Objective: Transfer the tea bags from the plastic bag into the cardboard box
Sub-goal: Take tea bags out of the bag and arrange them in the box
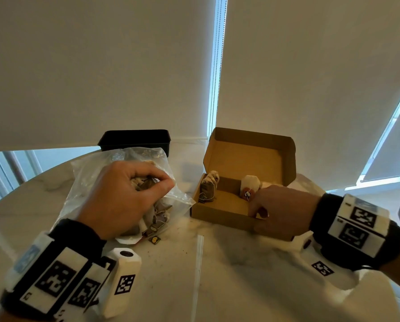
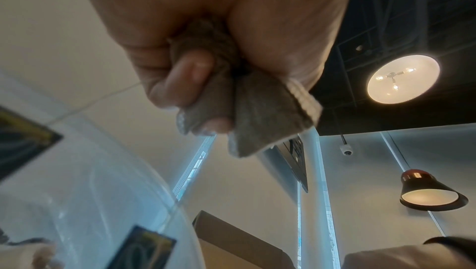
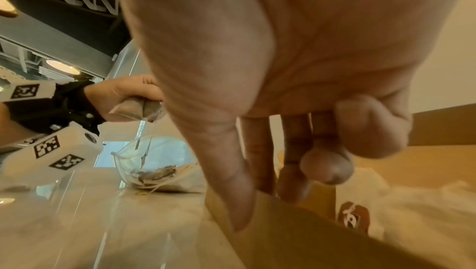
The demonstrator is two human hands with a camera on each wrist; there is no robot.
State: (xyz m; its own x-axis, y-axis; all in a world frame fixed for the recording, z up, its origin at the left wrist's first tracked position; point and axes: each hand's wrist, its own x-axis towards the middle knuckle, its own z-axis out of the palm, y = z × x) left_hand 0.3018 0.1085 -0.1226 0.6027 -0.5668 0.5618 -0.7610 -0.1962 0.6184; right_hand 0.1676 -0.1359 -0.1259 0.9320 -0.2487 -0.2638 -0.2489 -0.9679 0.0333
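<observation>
1. left hand (image 1: 122,196) at 9 o'clock, fingers curled round a soft papery clutch of tea bags (image 2: 260,118) just above the crinkly clear plastic bag (image 1: 94,173), likely for carrying across.
2. right hand (image 1: 282,210) at 3 o'clock pinches the near wall of the stiff cardboard box (image 1: 220,212), probably steadying it.
3. inside, tea bags stand at both ends.
4. smooth marbled worktop (image 1: 217,275); a black tub (image 1: 133,138) at 11 o'clock.

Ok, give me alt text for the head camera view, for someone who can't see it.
A left hand lifts a clutch of tea bags above a clear plastic bag on a marble table, while the right hand holds the front wall of an open cardboard box with a few tea bags inside.
</observation>
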